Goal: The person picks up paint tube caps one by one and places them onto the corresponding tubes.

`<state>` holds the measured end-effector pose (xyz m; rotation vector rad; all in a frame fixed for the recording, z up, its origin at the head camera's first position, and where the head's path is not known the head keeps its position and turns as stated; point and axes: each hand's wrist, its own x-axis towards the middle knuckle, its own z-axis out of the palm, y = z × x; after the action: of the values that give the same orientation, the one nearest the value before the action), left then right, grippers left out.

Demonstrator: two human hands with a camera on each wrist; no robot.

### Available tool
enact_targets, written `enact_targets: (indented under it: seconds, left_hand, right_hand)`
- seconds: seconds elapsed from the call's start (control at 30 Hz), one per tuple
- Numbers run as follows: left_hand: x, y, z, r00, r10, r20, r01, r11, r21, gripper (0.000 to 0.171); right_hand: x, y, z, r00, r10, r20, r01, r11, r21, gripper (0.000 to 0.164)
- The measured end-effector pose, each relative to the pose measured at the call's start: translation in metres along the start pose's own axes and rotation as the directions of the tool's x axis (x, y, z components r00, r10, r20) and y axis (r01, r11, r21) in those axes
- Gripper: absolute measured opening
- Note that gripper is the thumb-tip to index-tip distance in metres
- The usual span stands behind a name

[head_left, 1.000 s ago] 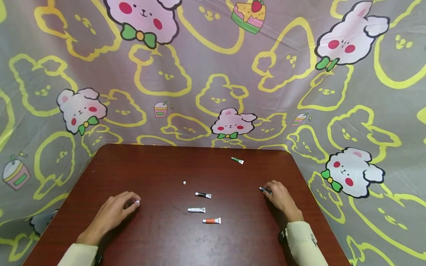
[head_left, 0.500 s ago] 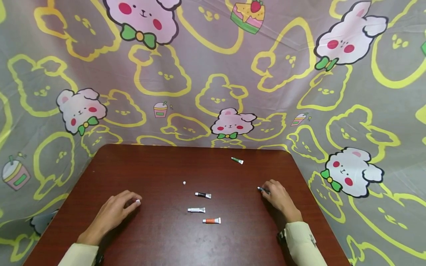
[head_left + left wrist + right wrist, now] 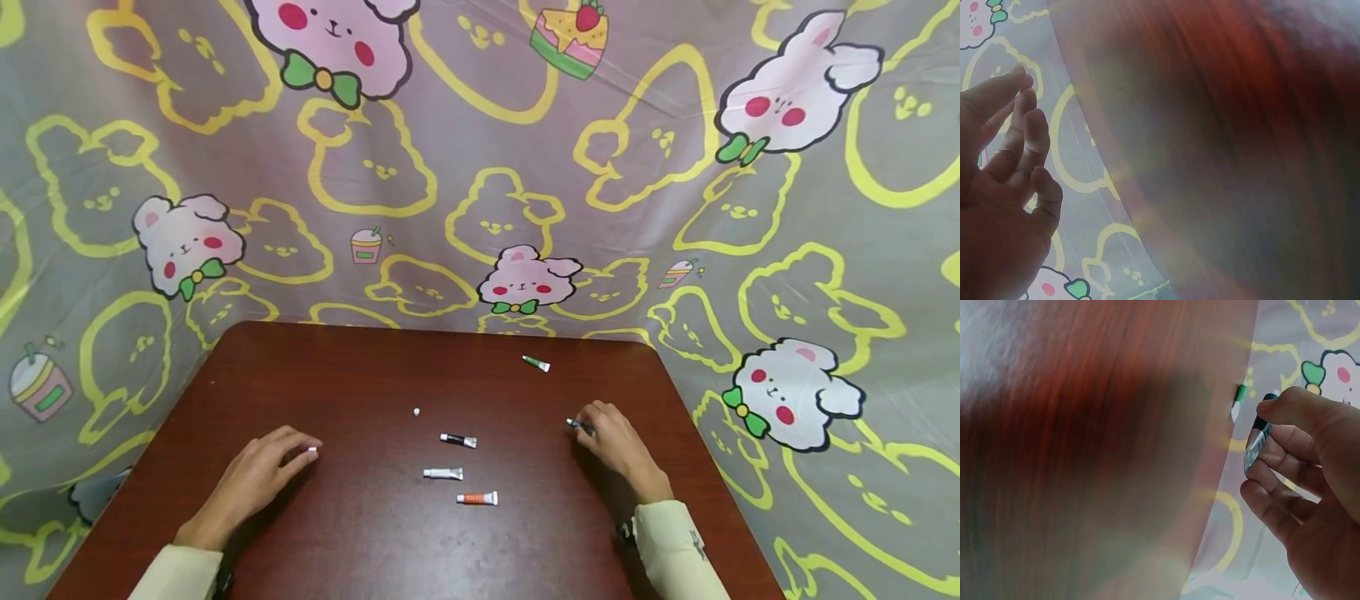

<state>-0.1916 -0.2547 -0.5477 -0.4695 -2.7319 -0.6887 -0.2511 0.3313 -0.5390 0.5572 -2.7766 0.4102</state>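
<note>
Tabletop (image 3: 322, 375) w/ patterned cloth backdrop (image 3: 465, 137).
Top dk red-brown, rounded far corners, soft glare (image 3: 465, 546) nr front; cloth pinkish-grey, L, R & behind, w/ yellow animal outlines (image 3: 378, 211) + bunny heads (image 3: 528, 279).

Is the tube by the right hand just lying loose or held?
Held: the right wrist view shows the right hand pinching the tube.

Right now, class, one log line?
left grip: white piece; right grip: dark tube; table: black tube, white tube, orange tube, green tube
</note>
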Motion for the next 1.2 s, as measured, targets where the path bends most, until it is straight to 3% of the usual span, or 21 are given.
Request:
enact_targets:
  seconds: [0.3, 0.63, 1.2]
  left_hand:
    - [0.006, 0.009, 0.000, 1.000, 0.021, -0.002, -0.021, 1.000, -0.017, 0.013]
    - [0.015, 0.017, 0.004, 1.000, 0.028, 0.004, -0.028, 0.999, -0.041, 0.015]
    - [0.032, 0.038, 0.019, 0.997, 0.071, -0.028, -0.072, 0.995, -0.064, 0.018]
  right_hand:
    - [0.006, -0.015, 0.001, 0.998, -0.068, -0.013, 0.068, 0.998, -0.003, 0.016]
    - [0.012, -0.029, 0.000, 0.980, -0.177, -0.091, 0.177, 0.984, -0.005, 0.016]
    - [0.020, -0.051, 0.003, 0.986, -0.159, -0.051, 0.160, 0.987, 0.002, 0.014]
